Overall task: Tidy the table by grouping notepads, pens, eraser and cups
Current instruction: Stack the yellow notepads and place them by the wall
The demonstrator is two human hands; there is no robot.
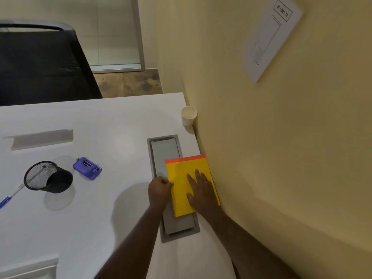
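Note:
A yellow notepad with an orange top strip lies at the table's right edge against the wall, partly over a grey cable hatch. My right hand rests flat on the notepad with straight, spread fingers. My left hand is curled at the notepad's left edge and touches it; whether it pinches the edge I cannot tell. A white paper cup stands upright by the wall further back. A black mesh pen cup lies tipped on its side at the left, with a blue pen sticking out of it.
A purple stapler-like object lies right of the mesh cup. The grey cable hatch is set into the white table. A black office chair stands behind the table's far edge. The yellow wall borders the table on the right.

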